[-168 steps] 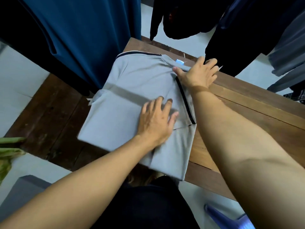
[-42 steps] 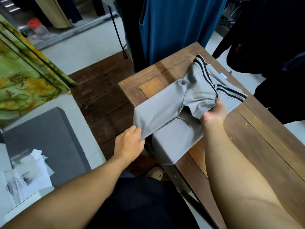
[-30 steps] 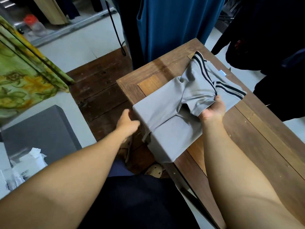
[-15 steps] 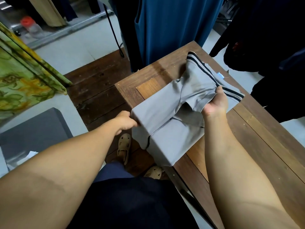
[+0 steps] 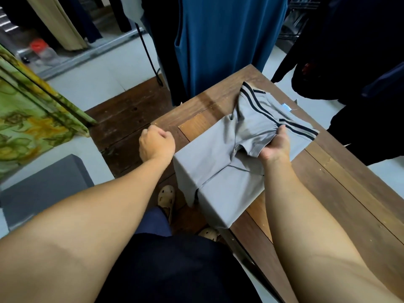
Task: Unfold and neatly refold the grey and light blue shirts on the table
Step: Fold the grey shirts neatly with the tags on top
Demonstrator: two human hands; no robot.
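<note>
A grey shirt [image 5: 218, 154] with black double stripes lies partly folded on the near left corner of the wooden table [image 5: 328, 182]. Its front part hangs over the table edge. My right hand [image 5: 276, 145] grips a bunched fold of the shirt near the striped sleeve and holds it slightly raised. My left hand [image 5: 156, 142] hovers left of the shirt beyond the table corner, with its fingers curled and nothing in them. Only this one shirt is in view.
A teal garment [image 5: 218, 40] hangs just behind the table's far corner, and dark garments [image 5: 349, 62] hang to the right. A green floral cloth [image 5: 26, 119] and a grey block [image 5: 43, 186] are at the left. My sandalled feet [image 5: 167, 197] stand by the table edge.
My left hand has let go of the shirt's left edge and moved up and left, away from the cloth. That edge now lies flat on the table. My right hand keeps its grip.
</note>
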